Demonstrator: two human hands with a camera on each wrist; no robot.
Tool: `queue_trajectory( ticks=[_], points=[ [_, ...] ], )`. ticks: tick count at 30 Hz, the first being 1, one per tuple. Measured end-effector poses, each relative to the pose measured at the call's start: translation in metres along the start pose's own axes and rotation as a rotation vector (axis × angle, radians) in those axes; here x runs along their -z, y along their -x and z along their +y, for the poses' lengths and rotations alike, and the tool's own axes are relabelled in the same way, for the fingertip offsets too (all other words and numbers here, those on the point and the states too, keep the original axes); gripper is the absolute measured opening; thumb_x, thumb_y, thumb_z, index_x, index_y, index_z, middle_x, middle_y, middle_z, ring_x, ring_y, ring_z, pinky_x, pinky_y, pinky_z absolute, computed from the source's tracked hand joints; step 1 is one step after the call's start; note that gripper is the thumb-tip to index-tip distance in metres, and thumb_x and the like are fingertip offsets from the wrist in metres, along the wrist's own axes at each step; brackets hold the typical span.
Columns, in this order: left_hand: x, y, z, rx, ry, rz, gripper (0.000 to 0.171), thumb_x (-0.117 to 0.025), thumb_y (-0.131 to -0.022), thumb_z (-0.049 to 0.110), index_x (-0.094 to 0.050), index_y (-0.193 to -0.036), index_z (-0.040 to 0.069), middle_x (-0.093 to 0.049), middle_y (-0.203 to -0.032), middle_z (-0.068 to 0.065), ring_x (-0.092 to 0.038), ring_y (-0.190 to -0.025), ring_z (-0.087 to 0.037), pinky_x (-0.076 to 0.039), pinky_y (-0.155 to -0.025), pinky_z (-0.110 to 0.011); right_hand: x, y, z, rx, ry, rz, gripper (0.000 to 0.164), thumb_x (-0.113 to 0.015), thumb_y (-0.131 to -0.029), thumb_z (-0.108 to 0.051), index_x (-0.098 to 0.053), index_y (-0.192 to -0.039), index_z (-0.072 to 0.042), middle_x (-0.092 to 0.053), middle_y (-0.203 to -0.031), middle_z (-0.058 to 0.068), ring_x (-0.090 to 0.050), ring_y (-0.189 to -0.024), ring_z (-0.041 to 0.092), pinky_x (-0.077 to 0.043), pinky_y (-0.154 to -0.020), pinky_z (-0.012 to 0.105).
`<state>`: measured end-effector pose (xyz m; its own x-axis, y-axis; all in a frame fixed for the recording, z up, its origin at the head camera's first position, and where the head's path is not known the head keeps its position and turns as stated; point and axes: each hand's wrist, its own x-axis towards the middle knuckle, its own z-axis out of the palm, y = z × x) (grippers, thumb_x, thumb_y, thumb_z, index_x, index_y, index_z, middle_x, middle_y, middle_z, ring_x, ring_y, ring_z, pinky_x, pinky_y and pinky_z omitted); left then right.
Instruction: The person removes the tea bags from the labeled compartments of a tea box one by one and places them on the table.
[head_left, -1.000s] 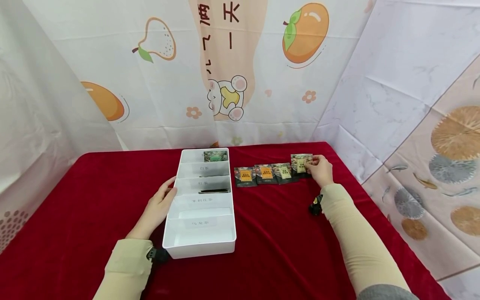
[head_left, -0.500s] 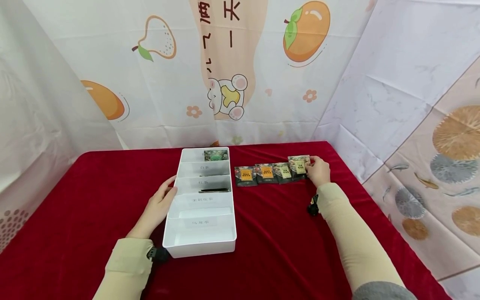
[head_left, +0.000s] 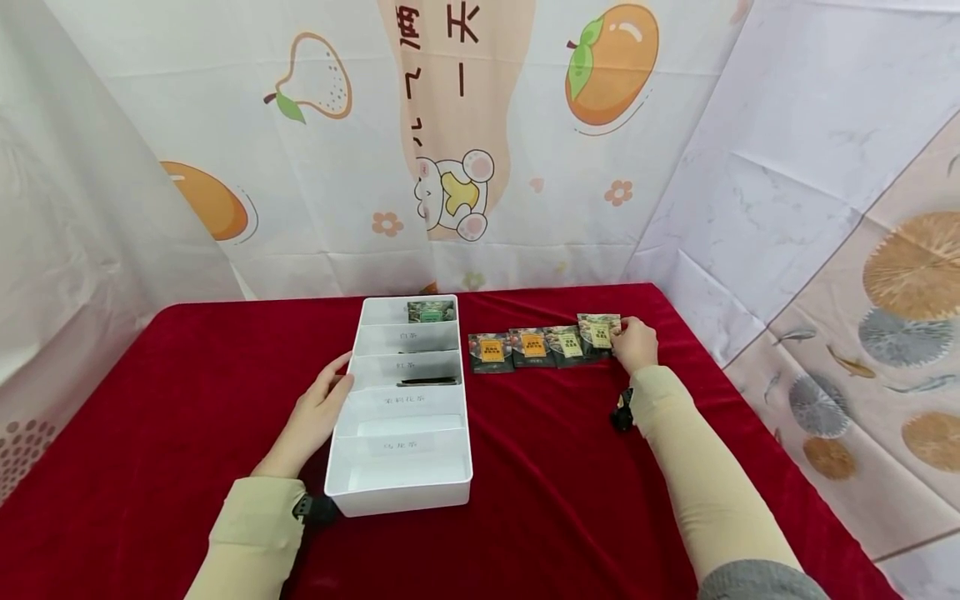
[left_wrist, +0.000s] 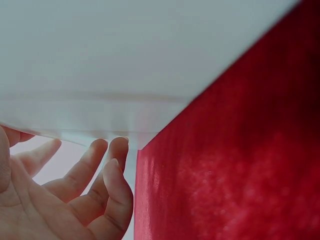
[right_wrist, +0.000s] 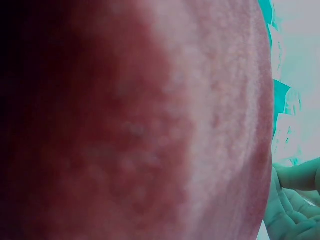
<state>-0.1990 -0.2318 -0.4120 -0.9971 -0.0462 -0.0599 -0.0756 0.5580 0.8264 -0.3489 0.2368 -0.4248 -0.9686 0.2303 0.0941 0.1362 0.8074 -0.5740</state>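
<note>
My right hand (head_left: 638,343) pinches the right edge of a dark tea sachet (head_left: 600,332) with a pale yellow-green label. That sachet is the rightmost in a row, overlapping the neighbouring yellow-green tea sachet (head_left: 567,345). Two tea sachets with orange labels (head_left: 491,351) lie further left in the row. Against the left side of a long white divided box (head_left: 397,500) rests my left hand (head_left: 315,412). In the left wrist view its loosely bent fingers (left_wrist: 115,190) touch the box wall. The right wrist view shows mostly blurred red cloth, with part of the right hand (right_wrist: 295,205) at the edge.
Inside the box, a green-labelled sachet (head_left: 431,312) lies in the far compartment, and dark sachets (head_left: 427,382) show edge-on in a middle one. Printed labels mark the dividers. A red cloth (head_left: 540,467) covers the table, and patterned white curtains (head_left: 315,217) hang behind it.
My right hand has shifted slightly left and nearer with the pinched sachet, bringing it closer to the row. The left hand and the box have stayed in place.
</note>
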Motion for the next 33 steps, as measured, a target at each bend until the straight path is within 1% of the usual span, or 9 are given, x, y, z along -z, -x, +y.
queue_trajectory(
  ticks=[4,5,8,11,15,22,25,29,33],
  points=[
    [0.0,0.0,0.0,0.005,0.002,-0.004,0.057,-0.035,-0.107,0.04,-0.023,-0.159,0.019,-0.049,-0.139,-0.023,-0.06,-0.114,-0.036,-0.051,-0.094,-0.05,0.004,0.0,-0.001,0.015,-0.008,-0.027,0.035,-0.056,-0.092,-0.011,-0.064,-0.119,0.011,-0.073,-0.088,0.021,-0.07,-0.081,0.035,-0.055,-0.085,0.046],
    [0.0,0.0,0.0,0.005,0.003,-0.005,0.057,-0.035,-0.107,0.04,-0.022,-0.159,0.019,-0.049,-0.139,-0.023,-0.06,-0.114,-0.037,-0.051,-0.095,-0.051,0.004,-0.001,0.001,0.035,-0.012,-0.02,0.034,-0.057,-0.089,-0.011,-0.067,-0.114,0.01,-0.073,-0.081,0.019,-0.069,-0.075,0.032,-0.056,-0.078,0.042],
    [0.001,0.0,0.001,0.003,0.003,-0.002,0.057,-0.034,-0.107,0.04,-0.022,-0.159,0.019,-0.049,-0.139,-0.023,-0.06,-0.115,-0.037,-0.05,-0.096,-0.051,0.007,-0.001,0.001,0.044,-0.031,-0.043,0.031,-0.06,-0.088,-0.011,-0.07,-0.11,0.009,-0.073,-0.081,0.017,-0.068,-0.071,0.027,-0.055,-0.069,0.036],
    [0.001,0.001,0.001,0.0,0.001,-0.001,0.057,-0.034,-0.107,0.041,-0.022,-0.159,0.019,-0.049,-0.139,-0.023,-0.059,-0.115,-0.037,-0.049,-0.096,-0.052,0.008,-0.001,0.002,0.042,-0.058,-0.063,0.029,-0.061,-0.088,-0.009,-0.071,-0.109,0.007,-0.074,-0.086,0.019,-0.068,-0.07,0.025,-0.053,-0.065,0.031],
    [0.0,0.002,0.001,0.003,-0.005,-0.003,0.057,-0.034,-0.107,0.041,-0.022,-0.159,0.019,-0.049,-0.14,-0.022,-0.059,-0.116,-0.037,-0.048,-0.097,-0.052,0.011,0.001,0.002,0.002,-0.106,-0.124,0.03,-0.061,-0.091,-0.006,-0.069,-0.116,0.008,-0.073,-0.101,0.025,-0.069,-0.07,0.019,-0.056,-0.069,0.032],
    [-0.002,0.004,0.001,-0.001,0.002,0.003,0.056,-0.034,-0.107,0.038,-0.023,-0.158,0.017,-0.05,-0.137,-0.023,-0.06,-0.112,-0.035,-0.051,-0.094,-0.05,0.019,0.005,-0.003,-0.028,-0.227,-0.173,0.043,-0.063,-0.092,-0.009,-0.058,-0.128,0.013,-0.07,-0.111,0.028,-0.066,-0.064,0.003,-0.057,-0.068,0.023],
    [-0.002,0.004,0.002,-0.002,0.0,0.004,0.056,-0.034,-0.107,0.037,-0.023,-0.158,0.017,-0.05,-0.137,-0.023,-0.06,-0.113,-0.036,-0.05,-0.095,-0.051,0.021,0.009,-0.011,-0.015,-0.291,-0.186,0.046,-0.062,-0.091,-0.007,-0.055,-0.132,0.012,-0.065,-0.121,0.03,-0.069,-0.067,0.007,-0.057,-0.068,0.022],
    [-0.001,0.004,0.001,-0.005,-0.006,0.003,0.056,-0.034,-0.107,0.037,-0.022,-0.158,0.016,-0.049,-0.138,-0.024,-0.059,-0.115,-0.038,-0.049,-0.096,-0.053,0.019,0.017,-0.028,0.003,-0.366,-0.225,0.047,-0.062,-0.094,-0.009,-0.053,-0.137,0.009,-0.059,-0.131,0.03,-0.075,-0.085,0.022,-0.06,-0.078,0.031],
    [-0.001,0.004,0.002,-0.008,-0.01,0.002,0.057,-0.034,-0.107,0.037,-0.022,-0.159,0.016,-0.049,-0.138,-0.024,-0.059,-0.115,-0.038,-0.049,-0.097,-0.053,0.018,0.027,-0.047,0.031,-0.404,-0.278,0.049,-0.061,-0.096,-0.016,-0.051,-0.14,0.004,-0.059,-0.135,0.025,-0.071,-0.101,0.034,-0.058,-0.087,0.04]
  ],
)
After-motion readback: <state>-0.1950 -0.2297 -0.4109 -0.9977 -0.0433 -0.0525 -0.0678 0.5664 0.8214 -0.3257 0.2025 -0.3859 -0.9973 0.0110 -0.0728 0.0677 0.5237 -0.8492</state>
